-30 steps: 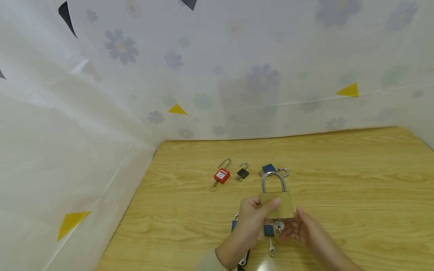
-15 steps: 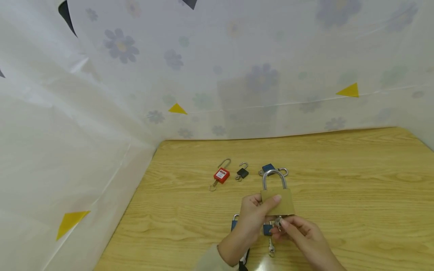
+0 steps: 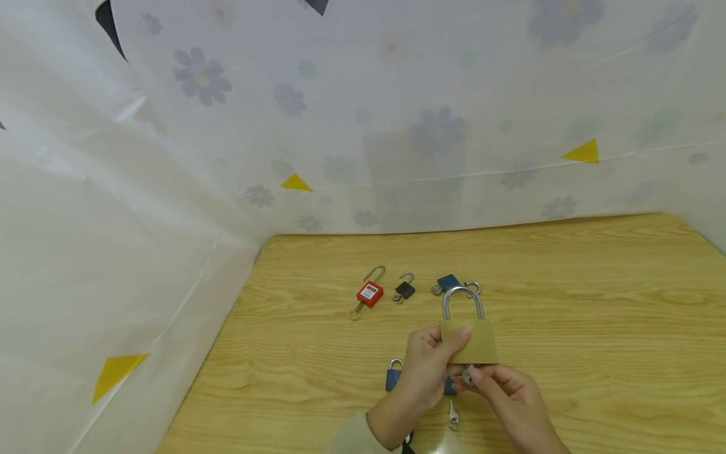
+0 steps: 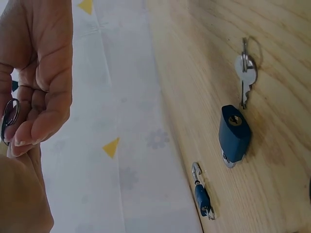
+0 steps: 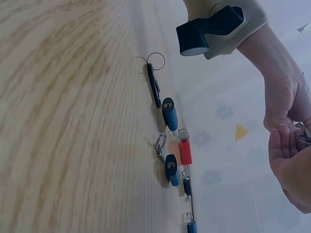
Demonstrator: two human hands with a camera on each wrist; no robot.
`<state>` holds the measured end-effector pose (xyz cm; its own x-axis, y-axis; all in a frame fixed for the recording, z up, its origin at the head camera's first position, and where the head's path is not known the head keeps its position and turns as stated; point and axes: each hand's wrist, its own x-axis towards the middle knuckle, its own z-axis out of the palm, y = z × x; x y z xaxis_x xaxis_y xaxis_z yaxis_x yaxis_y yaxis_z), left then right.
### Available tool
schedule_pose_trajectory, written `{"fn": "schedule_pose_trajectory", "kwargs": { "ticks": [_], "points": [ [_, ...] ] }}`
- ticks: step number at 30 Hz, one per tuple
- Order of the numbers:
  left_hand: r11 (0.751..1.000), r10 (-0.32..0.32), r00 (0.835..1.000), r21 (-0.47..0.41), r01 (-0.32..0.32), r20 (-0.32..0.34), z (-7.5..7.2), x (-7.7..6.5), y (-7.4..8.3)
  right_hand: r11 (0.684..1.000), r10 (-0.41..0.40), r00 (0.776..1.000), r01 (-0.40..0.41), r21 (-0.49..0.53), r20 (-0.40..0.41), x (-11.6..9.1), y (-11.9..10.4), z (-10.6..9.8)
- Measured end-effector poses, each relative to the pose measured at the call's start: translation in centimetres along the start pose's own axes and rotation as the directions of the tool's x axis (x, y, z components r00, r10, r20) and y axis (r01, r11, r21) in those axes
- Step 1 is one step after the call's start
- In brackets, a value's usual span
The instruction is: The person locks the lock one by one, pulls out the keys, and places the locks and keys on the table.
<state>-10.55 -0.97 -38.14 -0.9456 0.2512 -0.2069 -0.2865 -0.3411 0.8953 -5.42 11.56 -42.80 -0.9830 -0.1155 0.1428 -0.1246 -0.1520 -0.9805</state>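
My left hand (image 3: 422, 366) grips a large brass padlock (image 3: 482, 343) by its body, thumb across the front face and the steel shackle pointing up. Below it, my right hand (image 3: 513, 400) pinches a key (image 3: 467, 377) at the padlock's bottom edge. The key's metal ring (image 4: 11, 114) shows among the right fingers in the left wrist view. Behind the hands on the table sit two small blue padlocks, one on the left (image 3: 393, 378) and one partly hidden by the fingers (image 3: 450, 385). The brass padlock overlaps the shackle of a farther blue padlock (image 3: 447, 283).
On the wooden table (image 3: 595, 302), a red padlock (image 3: 370, 294) and a black padlock (image 3: 405, 290) lie with shackles open. A loose key (image 3: 454, 413) lies nearer the front, and a black object with a ring (image 5: 153, 85) lies beside the blue padlocks. White sheeting (image 3: 363, 126) walls the back and left.
My right hand, first apart from the key with fingers spread, has come in and pinches it under the brass padlock. The left hand has shifted slightly right with the padlock.
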Motion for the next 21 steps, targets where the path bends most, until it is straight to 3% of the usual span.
{"fn": "schedule_pose_trajectory", "kwargs": {
  "ticks": [21],
  "points": [
    [0.999,0.036,0.998,-0.023,-0.037,-0.053,0.43,-0.11,-0.39,1.000,0.009,0.999,-0.008,-0.023,0.031,-0.31,0.37,-0.35]
  ]
}}
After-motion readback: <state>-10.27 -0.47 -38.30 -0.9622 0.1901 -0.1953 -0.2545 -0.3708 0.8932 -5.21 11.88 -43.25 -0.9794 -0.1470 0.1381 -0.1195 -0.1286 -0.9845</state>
